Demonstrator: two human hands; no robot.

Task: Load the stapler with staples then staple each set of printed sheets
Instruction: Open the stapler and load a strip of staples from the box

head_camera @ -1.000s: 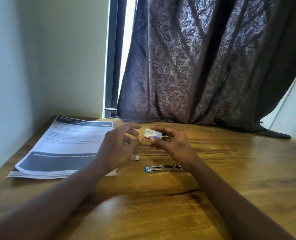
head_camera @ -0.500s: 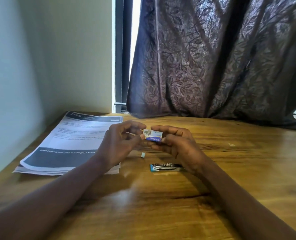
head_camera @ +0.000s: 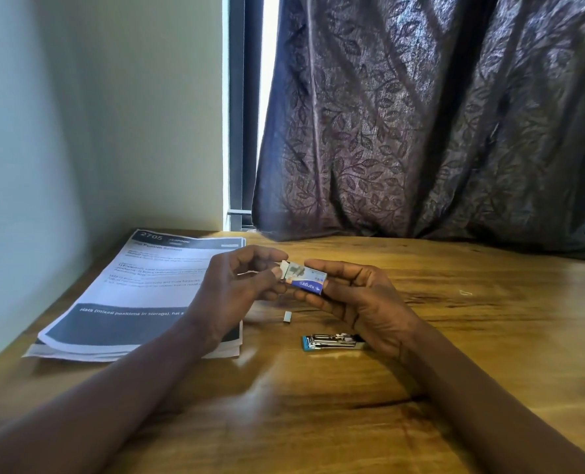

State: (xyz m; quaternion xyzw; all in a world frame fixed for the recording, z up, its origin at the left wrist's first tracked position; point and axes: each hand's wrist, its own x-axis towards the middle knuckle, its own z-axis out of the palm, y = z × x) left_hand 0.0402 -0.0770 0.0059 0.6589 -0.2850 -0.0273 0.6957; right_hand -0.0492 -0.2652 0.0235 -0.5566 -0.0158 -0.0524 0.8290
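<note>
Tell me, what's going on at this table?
A person is opening a small staple box above a wooden table. The right hand grips the box while the left hand pinches the flap at its open end. The stapler lies on the table by the right hand, untouched, a small grey piece, perhaps staples, near it. The printed sheets lie stacked on the left.

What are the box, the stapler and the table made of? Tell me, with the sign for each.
Box: likely thin printed card, matte; a flap folds open at one end. Stapler: shiny metal top, bright glints; blue end, perhaps plastic. Table: wood or veneer, glossy; grain lines and glare show.
</note>
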